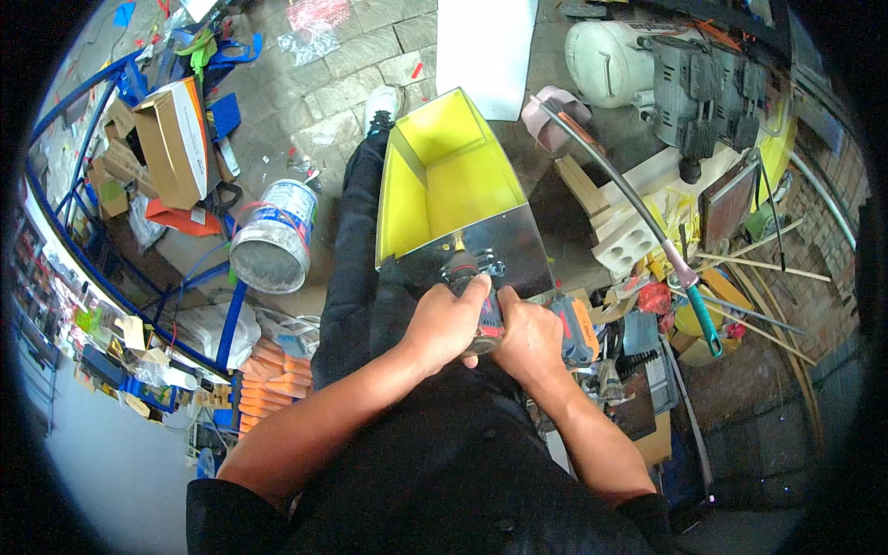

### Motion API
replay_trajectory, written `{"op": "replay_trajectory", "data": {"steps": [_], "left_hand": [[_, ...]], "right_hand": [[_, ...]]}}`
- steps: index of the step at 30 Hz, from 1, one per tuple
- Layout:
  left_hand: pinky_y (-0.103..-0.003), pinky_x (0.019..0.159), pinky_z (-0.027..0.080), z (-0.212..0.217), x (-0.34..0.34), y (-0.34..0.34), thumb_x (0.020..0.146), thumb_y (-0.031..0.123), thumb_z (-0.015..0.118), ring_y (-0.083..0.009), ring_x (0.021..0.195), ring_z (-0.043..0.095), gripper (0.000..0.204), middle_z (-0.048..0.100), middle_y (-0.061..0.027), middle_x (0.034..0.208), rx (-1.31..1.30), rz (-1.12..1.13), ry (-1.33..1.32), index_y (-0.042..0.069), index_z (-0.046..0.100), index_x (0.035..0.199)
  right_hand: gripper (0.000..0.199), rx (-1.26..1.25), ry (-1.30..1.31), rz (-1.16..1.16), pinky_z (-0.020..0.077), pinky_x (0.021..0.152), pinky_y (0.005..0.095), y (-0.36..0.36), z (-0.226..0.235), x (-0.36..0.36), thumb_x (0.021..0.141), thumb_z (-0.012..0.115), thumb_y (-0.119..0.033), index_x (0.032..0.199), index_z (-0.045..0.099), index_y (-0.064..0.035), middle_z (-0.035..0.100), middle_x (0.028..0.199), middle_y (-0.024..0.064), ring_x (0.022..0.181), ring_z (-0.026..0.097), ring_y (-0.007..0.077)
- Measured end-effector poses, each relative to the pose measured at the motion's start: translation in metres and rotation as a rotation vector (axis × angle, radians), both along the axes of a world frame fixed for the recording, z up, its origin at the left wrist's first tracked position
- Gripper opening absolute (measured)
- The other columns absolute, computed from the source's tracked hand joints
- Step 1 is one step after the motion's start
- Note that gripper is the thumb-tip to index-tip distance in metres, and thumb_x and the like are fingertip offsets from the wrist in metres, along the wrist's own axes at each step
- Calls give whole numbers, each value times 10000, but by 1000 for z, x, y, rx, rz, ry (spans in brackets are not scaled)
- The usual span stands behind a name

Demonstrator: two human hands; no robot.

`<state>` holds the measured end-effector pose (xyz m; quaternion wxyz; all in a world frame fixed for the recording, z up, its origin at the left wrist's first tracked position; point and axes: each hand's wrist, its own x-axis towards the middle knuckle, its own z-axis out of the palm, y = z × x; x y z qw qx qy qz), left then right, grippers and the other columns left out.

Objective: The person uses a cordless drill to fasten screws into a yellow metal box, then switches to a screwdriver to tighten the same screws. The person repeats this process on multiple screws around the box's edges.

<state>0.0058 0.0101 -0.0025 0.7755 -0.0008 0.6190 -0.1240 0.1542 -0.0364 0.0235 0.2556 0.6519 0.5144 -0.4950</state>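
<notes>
At the near wall of the open, yellow-lined dark metal box (518, 245), the black-and-red cordless power drill (489, 320) looks heavy and rigid, best held by grip and body, where right hand (531, 335) and left hand (444, 320) respectively clamp it.

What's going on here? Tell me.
A person is working a black-and-red power drill with both hands: the left hand wraps its body and the right hand grips it beside the orange-and-grey block-shaped battery. Its front end points at the dark outer wall of an open, yellow-lined box; whether it touches is unclear. A white-and-blue round bucket sits off to the left.
</notes>
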Motion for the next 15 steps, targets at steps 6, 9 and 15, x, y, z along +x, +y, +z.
{"op": "replay_trajectory", "data": {"steps": [6, 9, 15], "left_hand": [[-382, 373, 522, -2, -3, 0, 1067, 496, 561, -237, 470, 637, 617, 672, -141, 693, 2, -16, -12, -53, 669, 806], [-382, 373, 523, -2, 0, 3, 1066, 496, 561, -243, 475, 642, 624, 677, -146, 699, 14, -33, -20, -60, 669, 804], [-384, 371, 518, -2, 0, 2, 1066, 498, 558, -252, 459, 634, 634, 677, -151, 703, 3, -36, -16, -65, 663, 795]], "right_hand": [[261, -37, -3, 0, 587, 678, 532, 9, 2, -5, 852, 704, -251, 964, 601, -38, 740, 827, 238, 781, 747, 427], [267, -39, -16, 5, 591, 682, 527, 6, 1, -1, 847, 712, -251, 966, 601, -39, 742, 832, 235, 786, 749, 424], [267, -45, -14, 5, 592, 682, 527, 7, 2, -1, 841, 716, -242, 967, 600, -38, 740, 831, 239, 784, 749, 423]]}}
